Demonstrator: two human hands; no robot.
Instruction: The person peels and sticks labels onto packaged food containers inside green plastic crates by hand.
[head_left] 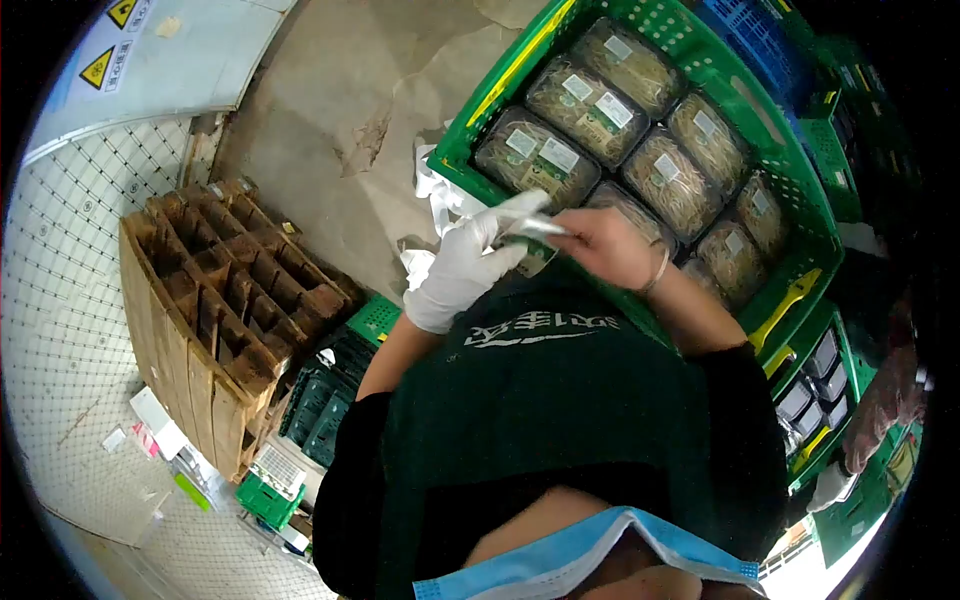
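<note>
My left hand (465,268), in a white glove, is closed in front of the dark green apron, with its fingers around a label strip (540,257). White backing paper (440,195) hangs down beyond the glove. My right hand (612,245), bare with a band at the wrist, pinches the edge of a white label (540,225) against the gloved fingers. The label is blurred and its print unreadable. Just beyond both hands stands a green crate (460,150) holding several clear-lidded packs of sprouts (590,107). Some packs carry white stickers; my right hand partly hides one.
A wooden pallet (180,340) stands on edge at left, beside stacked dark crates (325,400). On the right, another person's gloved hand (835,485) is near a crate of packs (825,375). A blue crate (760,45) stands at far right. Concrete floor (330,100) shows at upper left.
</note>
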